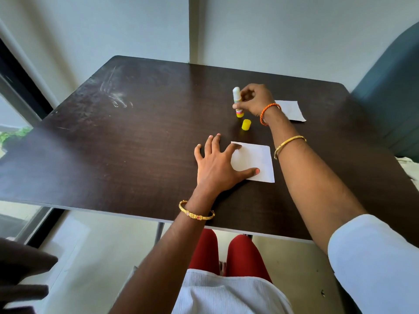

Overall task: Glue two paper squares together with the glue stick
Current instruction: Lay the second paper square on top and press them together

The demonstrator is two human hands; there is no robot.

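Head view, looking down on a dark wood-grain surface (136, 137) set against a pale wall. Right hand (255, 100), its grip closed around the body of the glue stick (237, 101), holds the stick upright with its yellow base touching or just above the surface and its white tip uppermost; the fingers cover the middle of the tube. Yellow cap (246, 124), off the stick, stands on the surface just in front of the stick's base. Left hand (217, 164) lies flat with fingers spread, its grip released: thumb and forefinger press on the left part of the near paper square (256, 159), the remaining fingers resting on bare wood. Second paper square (292, 109) lies farther back and to the right, partly hidden behind the right wrist. An orange braided band (268, 114) circles the right wrist, and a gold bangle (289, 145) sits farther up that forearm, which passes just right of the near square; another gold bangle (196, 213) is on the left wrist. Pale scuff marks (115, 96) show on the far left of the surface. A teal chair back (390, 87) stands at the right edge; red-clad knees (226, 254) appear below the near rim.
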